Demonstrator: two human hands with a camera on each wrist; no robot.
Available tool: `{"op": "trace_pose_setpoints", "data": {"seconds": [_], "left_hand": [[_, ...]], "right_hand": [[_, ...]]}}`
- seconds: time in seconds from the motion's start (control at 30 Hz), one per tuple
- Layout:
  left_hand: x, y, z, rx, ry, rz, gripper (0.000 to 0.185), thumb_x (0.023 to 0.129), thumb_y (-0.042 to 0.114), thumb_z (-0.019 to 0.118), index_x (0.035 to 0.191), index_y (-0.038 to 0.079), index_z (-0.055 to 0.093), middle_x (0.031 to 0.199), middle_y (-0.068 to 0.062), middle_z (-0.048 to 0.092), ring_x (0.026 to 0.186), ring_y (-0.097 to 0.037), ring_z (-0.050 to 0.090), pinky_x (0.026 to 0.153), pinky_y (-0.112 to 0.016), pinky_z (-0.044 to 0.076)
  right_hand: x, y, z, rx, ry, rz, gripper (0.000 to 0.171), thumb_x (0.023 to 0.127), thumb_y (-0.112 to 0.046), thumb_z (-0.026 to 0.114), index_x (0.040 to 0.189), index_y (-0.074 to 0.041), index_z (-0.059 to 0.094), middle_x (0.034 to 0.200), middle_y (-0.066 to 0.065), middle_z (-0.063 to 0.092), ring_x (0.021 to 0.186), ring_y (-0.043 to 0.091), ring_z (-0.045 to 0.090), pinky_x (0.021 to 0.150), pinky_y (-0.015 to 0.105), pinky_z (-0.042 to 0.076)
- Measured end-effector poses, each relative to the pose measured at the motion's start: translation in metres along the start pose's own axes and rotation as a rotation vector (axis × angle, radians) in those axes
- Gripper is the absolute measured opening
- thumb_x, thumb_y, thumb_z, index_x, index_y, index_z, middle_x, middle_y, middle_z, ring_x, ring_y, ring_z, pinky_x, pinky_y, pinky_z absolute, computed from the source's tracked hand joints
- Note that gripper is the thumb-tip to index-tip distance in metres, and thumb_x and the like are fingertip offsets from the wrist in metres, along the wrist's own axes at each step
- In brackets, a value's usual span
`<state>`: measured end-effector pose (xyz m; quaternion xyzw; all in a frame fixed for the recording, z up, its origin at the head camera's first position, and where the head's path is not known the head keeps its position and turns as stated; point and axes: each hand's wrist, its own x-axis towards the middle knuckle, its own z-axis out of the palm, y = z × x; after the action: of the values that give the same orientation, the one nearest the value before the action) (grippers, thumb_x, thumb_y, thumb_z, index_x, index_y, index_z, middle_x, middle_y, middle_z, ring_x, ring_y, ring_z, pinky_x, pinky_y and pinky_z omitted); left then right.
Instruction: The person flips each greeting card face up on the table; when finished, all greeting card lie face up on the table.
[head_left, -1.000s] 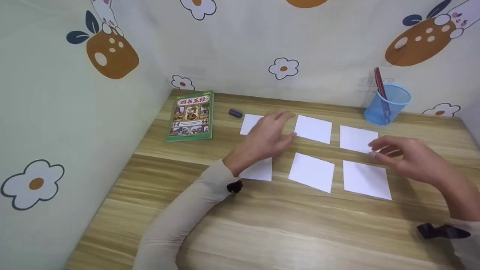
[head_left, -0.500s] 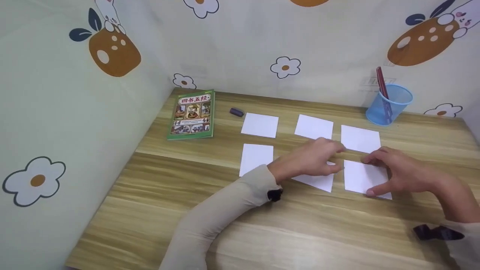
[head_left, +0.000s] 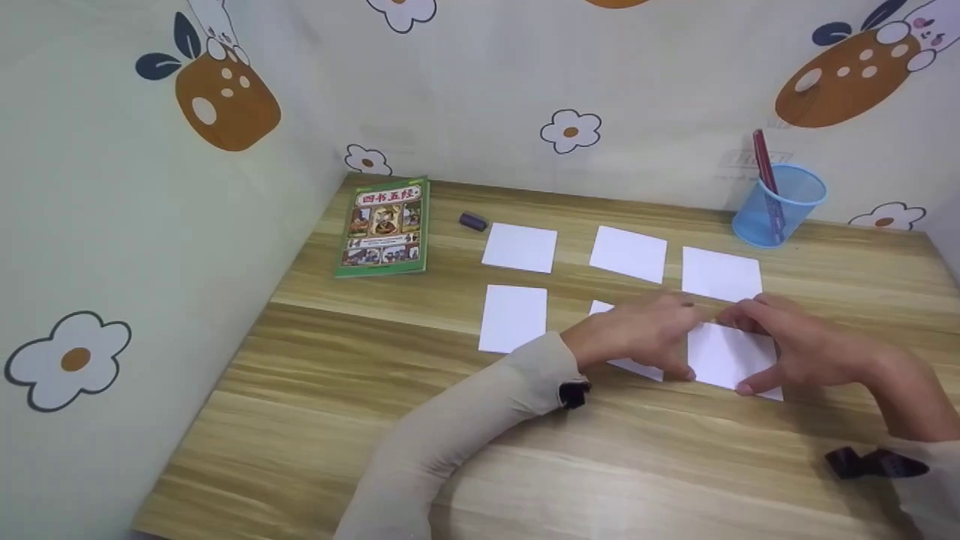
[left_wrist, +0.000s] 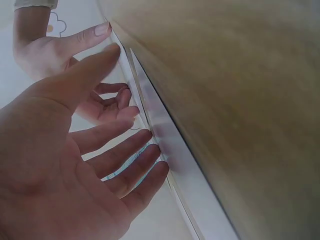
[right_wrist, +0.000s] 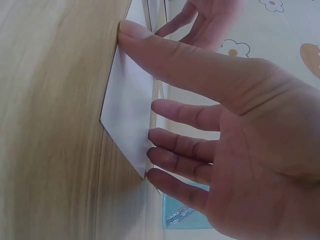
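Several white paper squares lie in two rows on the wooden desk (head_left: 337,420). My left hand (head_left: 667,334) lies flat over the near middle sheet (head_left: 604,307), hiding most of it, and its fingertips reach the left edge of the near right sheet (head_left: 724,356). My right hand (head_left: 772,345) rests on that sheet, fingers at its far edge and thumb at its near edge. In the right wrist view my right hand (right_wrist: 225,125) spans the sheet (right_wrist: 127,110) with straight fingers. In the left wrist view my left hand (left_wrist: 75,165) is spread beside the sheet's edge (left_wrist: 165,140).
A green book (head_left: 384,227) lies at the back left, with a small dark object (head_left: 472,221) beside it. A blue mesh cup (head_left: 778,206) holding a red pencil (head_left: 763,161) stands at the back right. Patterned walls close the left and back sides.
My left hand has swept from the far left sheets to the near middle sheet and on to the near right sheet's edge. My right hand has dropped onto the near right sheet.
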<state>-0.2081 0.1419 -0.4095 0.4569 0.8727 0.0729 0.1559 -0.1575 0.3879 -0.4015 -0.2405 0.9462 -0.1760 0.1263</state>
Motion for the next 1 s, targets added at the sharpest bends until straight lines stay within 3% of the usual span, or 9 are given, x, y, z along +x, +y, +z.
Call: {"op": "trace_pose_setpoints", "data": {"seconds": [0.17, 0.33, 0.5, 0.73, 0.83, 1.0], "left_hand": [[0.001, -0.003, 0.0, -0.063, -0.013, -0.006, 0.083, 0.092, 0.047, 0.086, 0.161, 0.022, 0.049, 0.16, 0.007, 0.054, 0.14, -0.008, 0.051, 0.112, -0.019, 0.048], [-0.001, -0.004, 0.001, -0.12, -0.005, -0.023, 0.079, 0.093, 0.041, 0.086, 0.161, 0.024, 0.05, 0.16, 0.005, 0.053, 0.144, -0.008, 0.048, 0.114, -0.02, 0.047], [-0.001, -0.007, 0.0, -0.183, 0.043, -0.012, 0.067, 0.096, 0.033, 0.084, 0.156, 0.023, 0.056, 0.149, 0.006, 0.058, 0.13, -0.005, 0.051, 0.104, -0.016, 0.05], [0.001, -0.012, -0.003, -0.257, 0.196, 0.113, 0.043, 0.1, 0.013, 0.078, 0.142, 0.011, 0.068, 0.124, -0.002, 0.073, 0.101, -0.005, 0.063, 0.084, -0.01, 0.049], [0.002, -0.013, -0.003, -0.363, 0.239, 0.125, 0.038, 0.098, 0.006, 0.077, 0.135, 0.008, 0.071, 0.123, -0.004, 0.077, 0.097, -0.004, 0.07, 0.085, -0.007, 0.051], [0.002, -0.016, -0.002, -0.65, 0.275, 0.093, 0.037, 0.096, 0.002, 0.079, 0.131, 0.006, 0.07, 0.119, -0.006, 0.081, 0.096, -0.002, 0.078, 0.084, -0.006, 0.056]], "right_hand": [[0.001, -0.002, -0.001, -0.014, -0.009, 0.032, 0.088, 0.073, -0.05, 0.099, 0.141, -0.011, 0.06, 0.129, 0.006, 0.062, 0.113, 0.02, 0.051, 0.089, 0.029, 0.046], [0.004, -0.003, 0.0, -0.036, 0.009, 0.06, 0.081, 0.073, -0.052, 0.099, 0.136, -0.014, 0.066, 0.128, 0.005, 0.061, 0.114, 0.021, 0.05, 0.092, 0.032, 0.047], [0.009, -0.003, -0.001, -0.039, 0.023, 0.085, 0.069, 0.078, -0.049, 0.097, 0.131, -0.012, 0.073, 0.121, 0.005, 0.062, 0.109, 0.02, 0.049, 0.087, 0.031, 0.045], [0.013, 0.001, -0.002, 0.051, 0.051, 0.056, 0.04, 0.088, -0.031, 0.092, 0.119, -0.012, 0.075, 0.083, -0.006, 0.061, 0.078, 0.007, 0.053, 0.065, 0.023, 0.045], [0.014, 0.003, -0.003, 0.036, 0.113, 0.038, 0.027, 0.091, -0.025, 0.089, 0.111, -0.013, 0.076, 0.08, -0.01, 0.065, 0.074, 0.001, 0.056, 0.065, 0.021, 0.05], [0.013, 0.004, -0.008, 0.055, 0.226, 0.059, 0.01, 0.096, -0.023, 0.084, 0.103, -0.017, 0.079, 0.083, -0.008, 0.076, 0.074, 0.002, 0.066, 0.067, 0.02, 0.056]]}}
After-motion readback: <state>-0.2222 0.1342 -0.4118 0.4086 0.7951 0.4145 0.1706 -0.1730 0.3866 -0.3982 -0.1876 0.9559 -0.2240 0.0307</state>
